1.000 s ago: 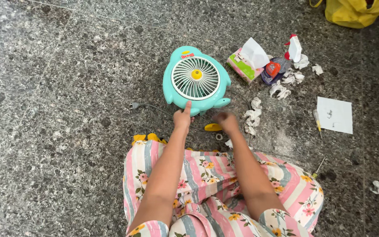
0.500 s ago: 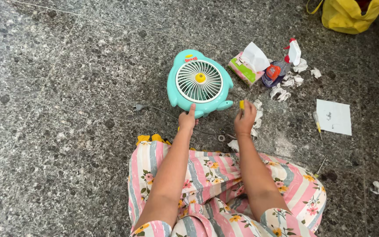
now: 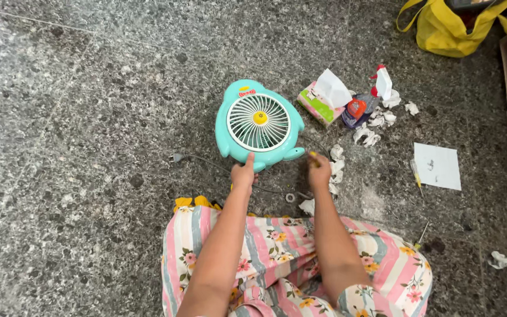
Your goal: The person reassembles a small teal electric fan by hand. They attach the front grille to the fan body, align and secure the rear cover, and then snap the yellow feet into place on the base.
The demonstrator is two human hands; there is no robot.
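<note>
Left hand (image 3: 243, 174): fingers spread, index tip touching lower rim of teal fan (image 3: 259, 124) lying flat on granite floor (image 3: 89, 147). Right hand (image 3: 318, 171): grip pinched on small yellow tool (image 3: 312, 156), just right of fan. Beyond right grip: tissue box (image 3: 318, 103), one tissue protruding; spray bottle (image 3: 364, 101) among crumpled tissues (image 3: 366, 135).

Surface materials around the teal fan

The fan (image 3: 259, 124) has a smooth, slightly glossy plastic shell and white plastic grille. It lies on a polished speckled stone floor (image 3: 89, 117). Right of the fan: a glossy card tissue box (image 3: 317, 101), crumpled matt paper tissues (image 3: 366, 135), a clear plastic spray bottle (image 3: 364, 104), a flat matt paper sheet (image 3: 437, 166). Below the fan: soft printed cloth trousers (image 3: 289, 246).
</note>
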